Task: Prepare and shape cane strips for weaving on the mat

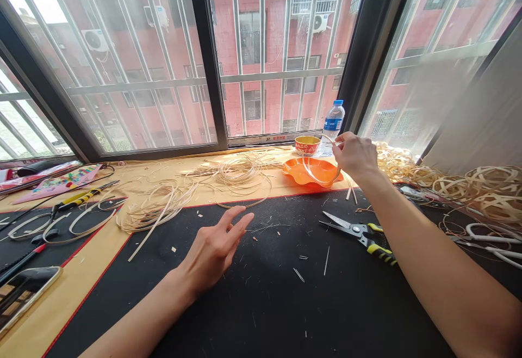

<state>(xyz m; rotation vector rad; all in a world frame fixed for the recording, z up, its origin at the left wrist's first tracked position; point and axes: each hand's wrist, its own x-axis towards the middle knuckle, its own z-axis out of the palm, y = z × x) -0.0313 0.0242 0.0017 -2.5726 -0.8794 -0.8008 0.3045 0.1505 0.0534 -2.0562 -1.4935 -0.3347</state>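
Note:
My right hand [355,155] is closed in a pinch on a pale, thin cane strip [310,173], which curves down in a loop over an orange scalloped dish [290,170]. Over the black mat [277,303] hovers my left hand [212,249], fingers extended and apart, with nothing in it. Yellow-and-black shears [357,230] lie with blades parted, below my right wrist. Loose coils of thin cane [240,171] rest beyond my left hand, and another bundle of strips [153,208] lies to its left.
Behind the dish stand a red patterned bowl [306,146] and a water bottle [334,121]. Tangled wide strips [481,189] and white-handled scissors [493,241] are on the right. Pliers [81,197] and curved strips lie left. A barred window closes the far side.

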